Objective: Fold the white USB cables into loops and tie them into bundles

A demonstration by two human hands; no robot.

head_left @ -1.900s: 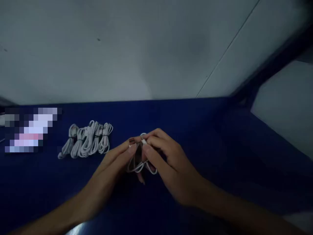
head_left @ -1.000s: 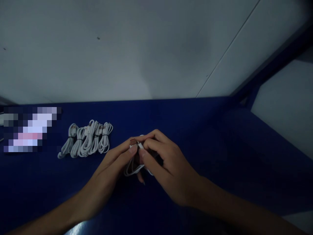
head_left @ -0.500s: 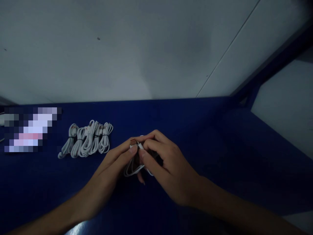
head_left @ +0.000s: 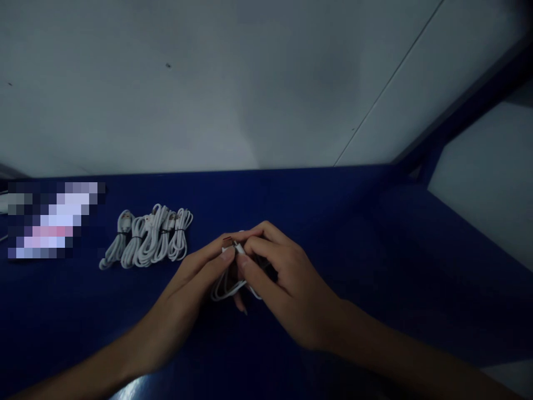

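Both my hands meet over a white USB cable (head_left: 227,291) whose loops hang below my fingers. My left hand (head_left: 195,280) is closed on it, the thumb pressing beside a plug with an orange-brown end. My right hand (head_left: 287,278) pinches the cable's other, slimmer white plug between thumb and index finger. The two plugs sit side by side, tips pointing away from me. Part of the coil is hidden behind my fingers. To the left of my hands lies a row of several coiled white cables (head_left: 152,241), bound with dark ties.
The cables rest on a blue table (head_left: 333,222). At the far left lies a blurred-out, bright screen-like object (head_left: 62,219), with a white item (head_left: 15,203) partly beside it. A pale wall (head_left: 187,111) rises behind the table, and a dark blue frame bar (head_left: 462,116) slants at the right.
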